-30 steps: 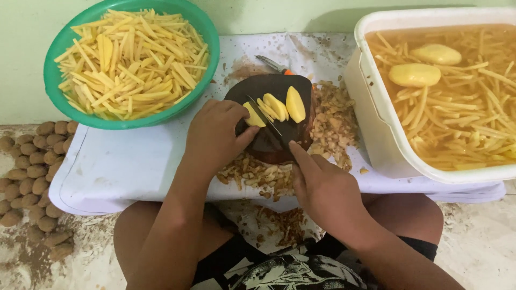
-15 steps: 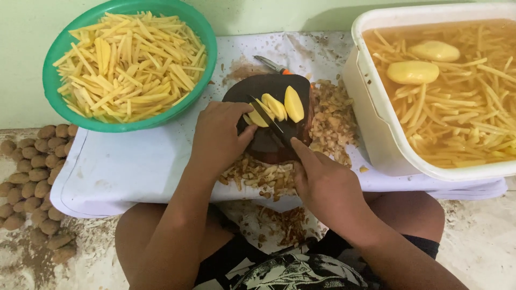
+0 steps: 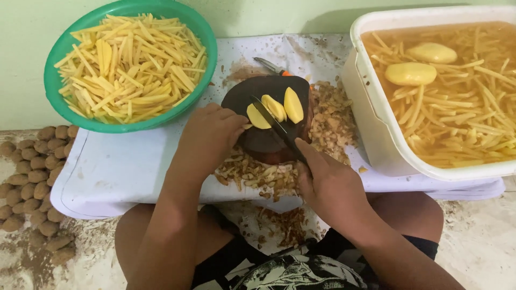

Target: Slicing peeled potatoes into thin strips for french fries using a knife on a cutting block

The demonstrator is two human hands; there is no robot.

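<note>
The left hand [image 3: 210, 137] lies curled at the left edge of the dark round cutting board [image 3: 269, 142], its fingertips pressed together against the end piece of a peeled potato [image 3: 257, 116]; the right hand [image 3: 329, 185] sits at the board's near right edge, fingers wrapped tight on the handle of a knife [image 3: 277, 129] whose dark blade slants across the board just right of that end piece; two more yellow slices [image 3: 285, 106] lean beyond the blade, toward the board's far edge; the board rests mid-way along the near edge of a low white-covered table [image 3: 123, 161], with a heap of peelings [image 3: 333, 121] around its right and near sides; a small peeler [image 3: 271, 66] lies behind it; a green bowl [image 3: 54, 53] of cut potato sticks fills the far left corner; a white tub [image 3: 376, 129] of water, sticks and two whole peeled potatoes stands at the right edge; unpeeled potatoes [image 3: 32, 177] lie on the floor to the left.
</note>
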